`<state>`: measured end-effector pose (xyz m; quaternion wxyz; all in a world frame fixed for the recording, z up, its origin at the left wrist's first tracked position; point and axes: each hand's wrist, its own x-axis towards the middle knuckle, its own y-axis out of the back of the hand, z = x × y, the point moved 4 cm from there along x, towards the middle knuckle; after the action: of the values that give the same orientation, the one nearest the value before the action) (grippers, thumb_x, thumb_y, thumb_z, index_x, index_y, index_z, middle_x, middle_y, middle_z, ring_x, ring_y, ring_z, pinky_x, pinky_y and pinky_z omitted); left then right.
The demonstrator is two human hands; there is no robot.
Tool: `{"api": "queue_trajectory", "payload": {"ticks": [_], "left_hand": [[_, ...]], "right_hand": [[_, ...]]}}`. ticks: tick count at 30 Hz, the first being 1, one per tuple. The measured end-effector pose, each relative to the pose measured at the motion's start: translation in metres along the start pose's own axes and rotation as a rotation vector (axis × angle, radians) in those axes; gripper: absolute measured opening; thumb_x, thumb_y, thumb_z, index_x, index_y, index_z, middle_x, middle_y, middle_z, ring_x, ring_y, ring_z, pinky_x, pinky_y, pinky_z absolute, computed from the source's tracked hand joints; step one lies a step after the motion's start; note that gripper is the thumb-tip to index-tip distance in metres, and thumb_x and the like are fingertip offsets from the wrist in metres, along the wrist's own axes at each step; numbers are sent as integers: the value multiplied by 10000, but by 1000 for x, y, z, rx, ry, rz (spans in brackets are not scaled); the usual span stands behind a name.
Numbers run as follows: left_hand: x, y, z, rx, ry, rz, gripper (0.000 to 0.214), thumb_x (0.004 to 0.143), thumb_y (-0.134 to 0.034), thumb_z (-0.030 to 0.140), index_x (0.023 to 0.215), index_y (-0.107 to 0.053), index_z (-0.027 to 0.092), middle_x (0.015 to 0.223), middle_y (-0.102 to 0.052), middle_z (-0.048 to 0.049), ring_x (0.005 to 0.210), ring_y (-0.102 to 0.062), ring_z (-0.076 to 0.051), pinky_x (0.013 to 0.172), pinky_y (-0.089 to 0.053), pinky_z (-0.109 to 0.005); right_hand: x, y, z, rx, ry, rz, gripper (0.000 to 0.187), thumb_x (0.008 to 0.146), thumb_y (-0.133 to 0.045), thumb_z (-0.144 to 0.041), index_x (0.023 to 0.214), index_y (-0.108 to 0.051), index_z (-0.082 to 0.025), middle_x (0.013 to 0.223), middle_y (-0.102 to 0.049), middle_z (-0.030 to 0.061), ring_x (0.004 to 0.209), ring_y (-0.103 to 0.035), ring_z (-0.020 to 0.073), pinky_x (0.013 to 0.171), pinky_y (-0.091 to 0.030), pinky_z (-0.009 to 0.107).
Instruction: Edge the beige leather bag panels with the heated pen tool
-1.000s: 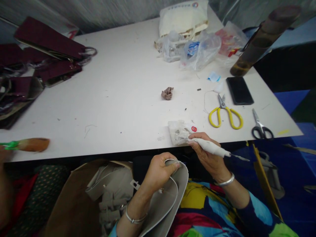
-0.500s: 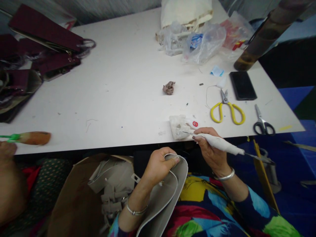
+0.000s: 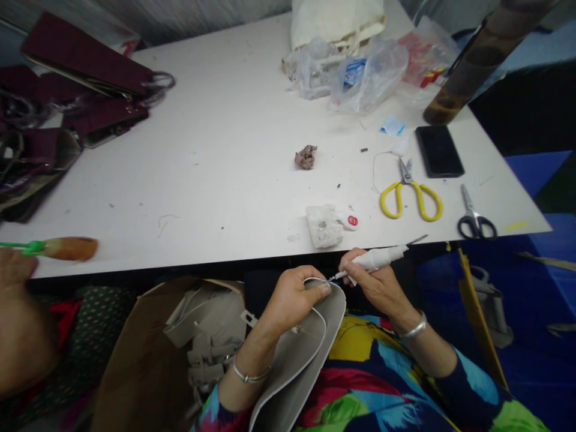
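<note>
My left hand [image 3: 294,297] is closed on the upper edge of a light grey leather-like bag [image 3: 330,315], its thumb lying on the rim. The bag hangs below the table's front edge, over my lap. In my right hand [image 3: 371,279] is a white-wrapped tool [image 3: 378,258] with a thin metal tip and a metal rod sticking out at its back end. That tip meets the bag's rim beside my left thumb, though exact contact is hard to make out. On the table just above sits a whitish, stained pad [image 3: 324,228].
Yellow-handled scissors [image 3: 420,198], black-handled scissors [image 3: 477,222] and a phone [image 3: 438,151] lie at right. Plastic bags [image 3: 369,75] are at the back. Maroon bags [image 3: 90,60] stand at left. A carton [image 3: 135,360] holds grey pieces. Another person's hand [image 3: 15,264] is near a brown-and-green tool [image 3: 72,248].
My right hand has brought the tool down and left from the whitish pad to the bag's rim, tilting its back end upward. My left hand keeps its hold on the bag.
</note>
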<state>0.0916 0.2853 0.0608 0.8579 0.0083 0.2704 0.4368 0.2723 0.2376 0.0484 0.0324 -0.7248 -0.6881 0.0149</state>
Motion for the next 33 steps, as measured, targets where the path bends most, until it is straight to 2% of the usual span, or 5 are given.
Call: {"api": "queue_trajectory", "payload": {"ticks": [12, 16, 21, 28, 33], "left_hand": [[2, -9, -6, -106, 42, -36, 185, 686, -728, 333, 700, -685, 154, 641, -624, -4, 622, -517, -145, 603, -382, -265], [4, -4, -11, -142, 60, -8, 195, 668, -726, 342, 691, -691, 152, 627, -626, -11, 614, -522, -149, 599, -386, -268], [6, -2, -15, -145, 89, 3, 182, 632, -734, 325, 667, -705, 149, 603, -614, -9, 600, -504, -141, 583, -360, -259], [7, 9, -23, -235, 74, 80, 219, 669, -757, 357, 703, -728, 143, 669, -667, -39, 660, -557, -165, 650, -413, -273], [4, 25, -30, -413, 85, 133, 259, 621, -832, 351, 708, -723, 133, 656, -646, -30, 635, -534, -144, 639, -405, -259]], "right_hand": [[16, -3, -13, -141, 45, -151, 316, 1068, -608, -351, 791, -609, -198, 699, -535, -24, 645, -499, 156, 648, -399, 281], [-1, -6, 0, -39, -9, -45, 261, 1073, -632, -386, 887, -663, -205, 744, -587, -16, 664, -548, 158, 626, -428, 260], [-17, -12, 16, 67, -43, 137, 323, 1093, -620, -423, 866, -660, -197, 731, -606, -3, 652, -578, 165, 608, -464, 253], [6, 6, -16, -140, 171, 363, 239, 1102, -633, -407, 961, -676, -219, 796, -624, -4, 706, -584, 177, 681, -468, 283], [21, 13, -25, -298, 258, 346, 205, 1084, -668, -407, 992, -681, -225, 873, -622, 1, 779, -580, 186, 731, -453, 304]]}}
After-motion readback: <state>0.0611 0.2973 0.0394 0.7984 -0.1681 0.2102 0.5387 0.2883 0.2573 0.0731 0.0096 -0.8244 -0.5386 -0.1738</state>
